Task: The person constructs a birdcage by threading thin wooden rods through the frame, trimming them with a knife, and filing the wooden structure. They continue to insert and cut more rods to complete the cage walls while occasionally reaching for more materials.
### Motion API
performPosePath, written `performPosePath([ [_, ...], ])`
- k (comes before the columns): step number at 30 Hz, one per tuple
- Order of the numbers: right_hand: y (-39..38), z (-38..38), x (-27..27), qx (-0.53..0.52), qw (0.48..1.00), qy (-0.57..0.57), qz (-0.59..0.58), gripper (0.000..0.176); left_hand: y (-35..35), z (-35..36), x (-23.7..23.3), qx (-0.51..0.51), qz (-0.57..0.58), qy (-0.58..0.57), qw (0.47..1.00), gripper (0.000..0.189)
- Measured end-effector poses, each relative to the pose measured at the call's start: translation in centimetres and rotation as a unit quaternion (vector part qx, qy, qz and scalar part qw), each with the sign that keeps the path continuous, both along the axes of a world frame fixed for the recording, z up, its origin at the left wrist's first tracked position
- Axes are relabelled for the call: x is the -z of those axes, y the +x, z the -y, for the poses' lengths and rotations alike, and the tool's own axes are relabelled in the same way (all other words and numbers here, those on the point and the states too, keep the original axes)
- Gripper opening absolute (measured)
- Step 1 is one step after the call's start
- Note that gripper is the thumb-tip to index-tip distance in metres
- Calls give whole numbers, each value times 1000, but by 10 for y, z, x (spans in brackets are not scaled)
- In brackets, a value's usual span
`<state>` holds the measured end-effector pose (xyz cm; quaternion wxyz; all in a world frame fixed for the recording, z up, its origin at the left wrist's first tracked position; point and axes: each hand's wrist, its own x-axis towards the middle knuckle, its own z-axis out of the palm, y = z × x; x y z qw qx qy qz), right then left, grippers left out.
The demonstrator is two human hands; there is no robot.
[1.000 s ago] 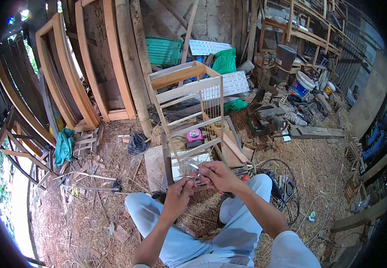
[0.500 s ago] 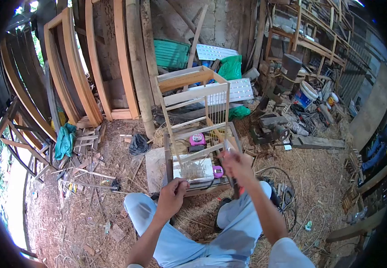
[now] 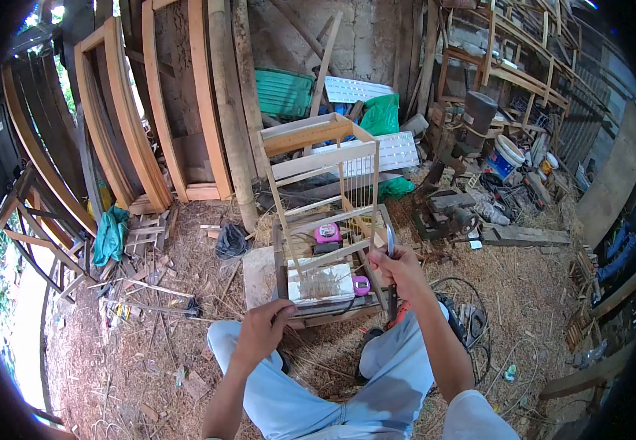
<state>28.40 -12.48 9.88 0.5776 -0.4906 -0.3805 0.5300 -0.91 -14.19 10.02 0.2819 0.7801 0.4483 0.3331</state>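
Observation:
My right hand [image 3: 400, 273] is closed round a knife [image 3: 390, 239], its curved blade pointing up and its dark handle showing below the fist. My left hand [image 3: 263, 330] is curled at the near left corner of a low wooden box [image 3: 332, 319]; what its fingers hold, if anything, is too small to make out. A slim wooden frame with thin bars [image 3: 318, 163] stands upright on the box. Beside its base lie a pink tape measure [image 3: 326, 232], a white block with a worn brown patch [image 3: 320, 284] and a second, purple-pink tape measure [image 3: 361, 285].
Wooden frames [image 3: 204, 103] lean at the back left. A green crate [image 3: 282, 93] and green plastic [image 3: 380, 114] lie behind the box. At the right are a bucket [image 3: 507, 155], scrap wood and a metal vise-like tool [image 3: 446, 220]. Shavings and a cable [image 3: 488, 345] cover the floor.
My right hand has moved slightly right and down, with the blade now upright and clearer. My left hand has shifted left and down, its thumb more extended. The view has shifted slightly.

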Motion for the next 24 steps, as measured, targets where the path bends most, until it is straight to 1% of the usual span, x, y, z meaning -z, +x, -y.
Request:
performPosePath([
  [1, 3, 1, 2, -11, 998, -11, 56, 15, -4, -4, 0, -8, -19, 62, 998, 12],
  [2, 8, 3, 2, -61, 995, -8, 76, 16, -6, -8, 1, -48, -11, 37, 998, 13],
  [3, 7, 5, 3, -60, 995, -7, 78, 16, -11, -14, -2, -47, -8, 39, 998, 13],
  [5, -5, 13, -10, -120, 962, -2, 246, 18, -17, -31, -16, -66, -133, 191, 970, 15],
  [6, -1, 5, 17, -185, 957, 48, 217, 17, -14, -35, -28, -66, -130, 193, 970, 15],
  [7, -5, 7, 25, -183, 957, 50, 219, 17, -12, -36, -47, -92, -152, 278, 944, 14],
  [8, -14, 6, 29, -222, 943, 81, 236, 16, -10, -35, -61, -119, -173, 361, 909, 14],
  [9, -23, 5, 33, -259, 925, 113, 252, 16, -5, -33, -67, -119, -172, 365, 907, 14],
  [10, -32, 6, 39, -257, 925, 117, 253, 16, 3, -30, -73, -169, -159, 416, 879, 17],
  [11, -41, 7, 45, -235, 944, 113, 201, 16, 10, -28, -76, -218, -144, 463, 847, 20],
  [12, -47, 7, 47, -213, 959, 109, 149, 16, 14, -27, -68, -237, -117, 479, 837, 23],
  [13, -52, 5, 40, -212, 959, 114, 150, 16, 19, -25, -59, -237, -116, 483, 835, 23],
  [14, -57, 6, 32, -192, 964, 99, 157, 17, 25, -22, -50, -215, 8, 360, 908, 24],
  [15, -62, 7, 27, -173, 968, 81, 162, 19, 31, -21, -43, -185, 131, 221, 949, 25],
  [16, -65, 1, 32, -170, 973, 96, 126, 17, 38, -23, -38, -184, 129, 221, 949, 25],
  [17, -68, -4, 34, -170, 973, 95, 125, 17, 44, -26, -32, -116, 154, 110, 975, 23],
  [18, -70, -9, 33, -167, 970, 118, 132, 16, 50, -29, -27, -47, 179, -3, 983, 20],
  [19, -69, -13, 32, -163, 966, 143, 140, 16, 56, -32, -20, -48, 180, -2, 983, 20],
  [20, -66, -19, 32, -165, 965, 147, 140, 16, 62, -37, -14, -27, 194, 5, 981, 19],
  [22, -62, -27, 37, -126, 966, 113, 194, 17, 70, -52, -4, 17, 228, 0, 974, 14],
  [23, -61, -27, 42, -124, 969, 108, 184, 17, 72, -57, 2, 18, 219, -5, 976, 14],
  [24, -58, -32, 42, -95, 975, 129, 156, 19, 78, -66, -4, 22, 184, 49, 981, 14],
])
